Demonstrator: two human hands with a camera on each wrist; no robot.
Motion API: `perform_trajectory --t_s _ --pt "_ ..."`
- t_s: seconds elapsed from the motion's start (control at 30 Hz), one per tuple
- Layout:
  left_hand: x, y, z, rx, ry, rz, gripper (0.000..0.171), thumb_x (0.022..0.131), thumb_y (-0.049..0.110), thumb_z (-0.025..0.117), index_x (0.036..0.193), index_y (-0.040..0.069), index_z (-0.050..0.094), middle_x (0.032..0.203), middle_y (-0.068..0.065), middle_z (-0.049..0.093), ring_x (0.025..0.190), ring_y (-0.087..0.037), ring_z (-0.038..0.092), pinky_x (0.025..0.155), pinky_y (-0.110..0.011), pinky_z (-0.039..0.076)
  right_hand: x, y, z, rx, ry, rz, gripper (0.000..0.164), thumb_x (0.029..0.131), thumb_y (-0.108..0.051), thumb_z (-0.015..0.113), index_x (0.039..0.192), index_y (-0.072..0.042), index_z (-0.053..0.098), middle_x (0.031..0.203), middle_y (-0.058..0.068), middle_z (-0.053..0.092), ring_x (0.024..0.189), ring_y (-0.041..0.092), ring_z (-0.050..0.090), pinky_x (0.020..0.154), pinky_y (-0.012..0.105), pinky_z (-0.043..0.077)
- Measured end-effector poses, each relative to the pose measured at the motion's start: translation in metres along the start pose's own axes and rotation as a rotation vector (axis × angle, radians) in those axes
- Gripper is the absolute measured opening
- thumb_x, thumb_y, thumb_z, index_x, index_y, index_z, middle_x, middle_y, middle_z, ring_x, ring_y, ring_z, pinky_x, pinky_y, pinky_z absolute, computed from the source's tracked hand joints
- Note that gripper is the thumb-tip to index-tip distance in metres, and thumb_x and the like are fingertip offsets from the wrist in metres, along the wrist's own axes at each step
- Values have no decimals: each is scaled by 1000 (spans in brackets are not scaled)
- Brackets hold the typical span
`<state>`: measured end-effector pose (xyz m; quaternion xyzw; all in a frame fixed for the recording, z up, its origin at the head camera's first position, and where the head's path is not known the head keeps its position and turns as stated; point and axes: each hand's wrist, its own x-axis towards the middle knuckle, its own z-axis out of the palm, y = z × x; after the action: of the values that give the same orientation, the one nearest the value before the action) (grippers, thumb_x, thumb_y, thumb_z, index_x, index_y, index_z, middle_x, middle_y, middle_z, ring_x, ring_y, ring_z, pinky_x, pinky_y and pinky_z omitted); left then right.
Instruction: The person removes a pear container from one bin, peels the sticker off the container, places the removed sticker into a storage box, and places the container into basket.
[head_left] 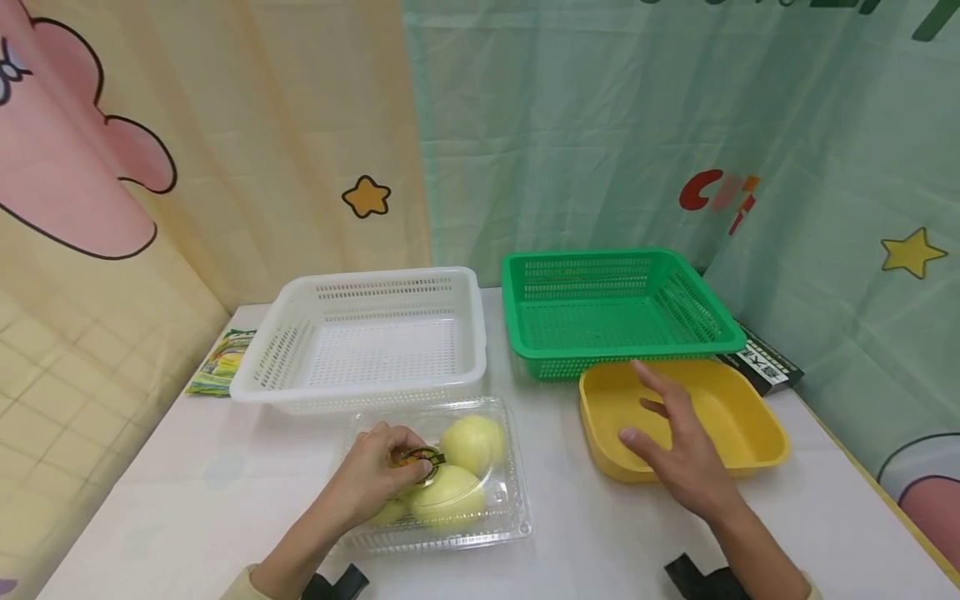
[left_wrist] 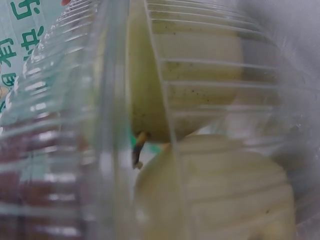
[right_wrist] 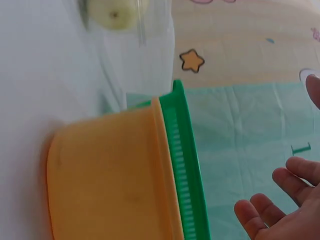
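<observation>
A clear plastic box (head_left: 480, 537) with a ribbed lid sits at the front middle of the table, holding several pale yellow-green pears (head_left: 474, 444). The left wrist view shows two pears (left_wrist: 215, 185) close up through the plastic, one with a dark stem. My left hand (head_left: 375, 467) grips the top of the box, thumb and fingers about a round black-and-gold label (head_left: 422, 458). Over the yellow basin (head_left: 738, 425) hovers my right hand (head_left: 682, 454), fingers spread and holding nothing. In the right wrist view, that hand's fingers (right_wrist: 270, 212) are apart from the basin's wall (right_wrist: 110, 175).
Behind the box stands a white perforated basket (head_left: 375, 392), with a colourful packet (head_left: 222, 362) at its left. A green perforated basket (head_left: 626, 346) stands behind the yellow basin. A black box (head_left: 765, 362) lies at the right. Printed curtains (head_left: 600, 150) enclose the table.
</observation>
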<state>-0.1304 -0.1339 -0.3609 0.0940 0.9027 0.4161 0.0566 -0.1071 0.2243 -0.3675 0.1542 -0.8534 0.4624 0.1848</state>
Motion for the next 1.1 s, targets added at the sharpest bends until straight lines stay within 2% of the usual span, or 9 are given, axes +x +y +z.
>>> perform_trajectory --t_s 0.17,0.37,0.47,0.57,0.63,0.7,0.77,0.9,1.1 --pt "0 0 0 6 4 6 10 75 19 76 82 18 69 79 -1 51 76 -15 40 64 -25 32 -2 24 -33 -109 91 59 72 85 -3 66 147 -15 32 145 -14 32 124 -13 29 94 -2 29" --pt "0 1 0 11 1 11 9 76 19 75 82 18 69 78 -1 51 75 -14 40 64 -24 33 -10 58 -73 -195 156 88 67 88 -6 63 147 -14 33 144 -17 30 118 -19 26 89 -6 26" --pt "0 2 -1 12 3 11 9 76 18 75 82 18 68 78 0 52 74 -13 41 63 -24 33 -16 76 -92 -237 165 154 66 91 -13 61 148 -16 30 146 -19 28 115 -21 23 85 -8 23" --pt "0 3 -2 12 1 10 9 76 18 75 83 17 68 78 0 52 74 -13 41 62 -23 33 -23 93 -107 -256 141 245 66 94 -19 58 150 -22 24 154 -9 20 122 -15 24 82 -9 21" --pt "0 3 -3 13 -3 11 9 77 19 74 83 17 68 79 -1 53 75 -13 41 63 -24 34 -27 102 -114 -259 115 304 67 95 -23 56 151 -26 20 158 3 15 132 -5 24 82 -9 20" --pt "-1 3 -3 10 -10 7 8 78 19 74 84 17 68 80 -1 54 76 -13 42 64 -24 35 -32 110 -119 -255 88 339 67 96 -25 54 151 -29 18 158 14 11 133 -2 23 81 -9 20" --pt "-1 4 -4 8 -17 0 7 79 18 73 84 18 68 82 -1 55 78 -13 45 67 -25 36 -35 117 -121 -253 71 355 66 95 -25 55 151 -29 19 157 15 11 128 -6 25 79 -9 22" --pt "-1 7 -10 16 -28 -17 7 81 17 71 85 20 67 87 1 58 86 -13 50 74 -27 39 -40 125 -123 -235 41 344 67 95 -24 56 151 -27 20 158 5 11 112 -21 22 76 -8 25" --pt "0 19 -26 27 -36 23 5 83 17 69 88 18 67 90 0 60 92 -16 52 74 -28 41 -44 132 -123 -226 16 352 68 95 -26 55 151 -31 17 158 -11 8 111 -25 20 76 -9 22"
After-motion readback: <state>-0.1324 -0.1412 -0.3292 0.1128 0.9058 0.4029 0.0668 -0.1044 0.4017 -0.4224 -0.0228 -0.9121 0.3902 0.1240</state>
